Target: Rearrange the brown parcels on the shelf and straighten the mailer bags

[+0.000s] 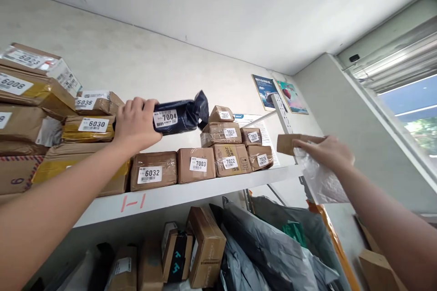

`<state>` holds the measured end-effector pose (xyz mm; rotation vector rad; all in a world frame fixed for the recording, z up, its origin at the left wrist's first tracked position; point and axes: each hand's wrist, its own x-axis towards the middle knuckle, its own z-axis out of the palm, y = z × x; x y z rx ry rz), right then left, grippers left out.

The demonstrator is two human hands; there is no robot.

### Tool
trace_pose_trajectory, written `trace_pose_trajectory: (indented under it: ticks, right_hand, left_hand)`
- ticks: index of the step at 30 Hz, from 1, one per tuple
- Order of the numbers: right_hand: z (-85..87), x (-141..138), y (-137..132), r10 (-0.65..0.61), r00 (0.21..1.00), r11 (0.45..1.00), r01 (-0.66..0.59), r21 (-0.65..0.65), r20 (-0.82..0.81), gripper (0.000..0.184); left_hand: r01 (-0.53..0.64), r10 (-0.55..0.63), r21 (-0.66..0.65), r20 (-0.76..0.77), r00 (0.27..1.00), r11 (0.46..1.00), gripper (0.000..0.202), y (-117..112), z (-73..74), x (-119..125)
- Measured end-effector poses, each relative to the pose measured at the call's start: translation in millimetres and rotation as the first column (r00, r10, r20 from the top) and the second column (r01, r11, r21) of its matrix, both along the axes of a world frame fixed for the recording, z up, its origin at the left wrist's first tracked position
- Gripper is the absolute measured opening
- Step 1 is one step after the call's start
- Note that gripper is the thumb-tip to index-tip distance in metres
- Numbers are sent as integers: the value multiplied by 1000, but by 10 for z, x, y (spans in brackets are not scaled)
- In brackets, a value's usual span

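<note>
My left hand (138, 120) is wrapped round a dark blue plastic-wrapped parcel (182, 116) with a white label reading 7004. It holds the parcel above the box labelled 7003 (196, 170) and the box labelled 6032 (153, 173) on the upper shelf. Off the shelf's right end, my right hand (327, 152) grips a small cardboard box (287, 144). A clear plastic bag (321, 179) hangs below that hand; whether the fingers hold it too is hard to tell.
Labelled cardboard boxes are stacked on the white shelf (170, 196), higher at the left (20, 122). A smaller stack (223, 134) stands at the right, near a metal upright (282, 113). Below are grey plastic mailers (269, 232) and brown boxes (206, 248). A window (416, 113) is at far right.
</note>
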<state>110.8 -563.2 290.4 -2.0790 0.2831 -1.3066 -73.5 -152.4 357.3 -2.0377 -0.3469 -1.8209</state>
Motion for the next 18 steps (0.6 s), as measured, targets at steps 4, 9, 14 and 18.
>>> trace_pose_trajectory:
  ticks: [4, 9, 14, 18]
  right_hand:
    - [-233, 222, 256, 125, 979, 992, -120, 39, -160, 89]
    - [-181, 639, 349, 255, 940, 964, -264, -12, -225, 78]
    - [36, 696, 381, 234, 964, 972, -230, 43, -124, 89]
    - [40, 146, 959, 341, 876, 939, -298, -173, 341, 63]
  left_hand:
    - [68, -64, -30, 115, 991, 997, 68, -127, 153, -338]
    - [122, -88, -126, 250, 964, 984, 71, -221, 218, -649]
    - [122, -67, -143, 338, 939, 982, 73, -187, 152, -794]
    - [59, 3, -182, 321, 947, 982, 81, -227, 76, -901]
